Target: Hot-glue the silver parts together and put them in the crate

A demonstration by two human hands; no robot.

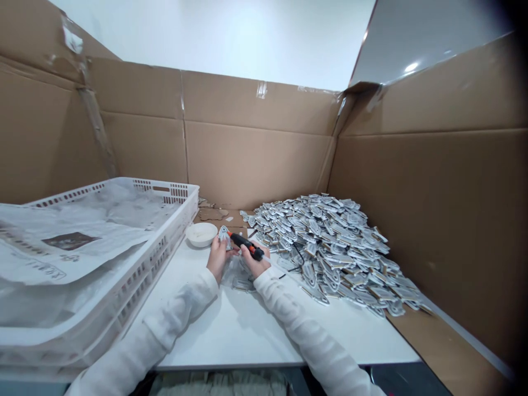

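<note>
My left hand [216, 254] pinches a small silver-grey flat piece [224, 234] and holds it upright above the white table [243, 330]. In my right hand [254, 262] is a black tool with an orange band [246, 244], its tip pointing left at that piece. A thin black cord [297, 258] runs from the tool toward the pile. Both hands sit close together near the table's far middle. A few more such pieces [241, 281] lie flat just below my hands.
A big heap of the same silver pieces [330, 247] covers the table's right side. A small white bowl [201, 234] stands left of my hands. A white plastic crate [165, 242] lined with plastic sheet and paper fills the left. Cardboard walls [256, 159] enclose the table.
</note>
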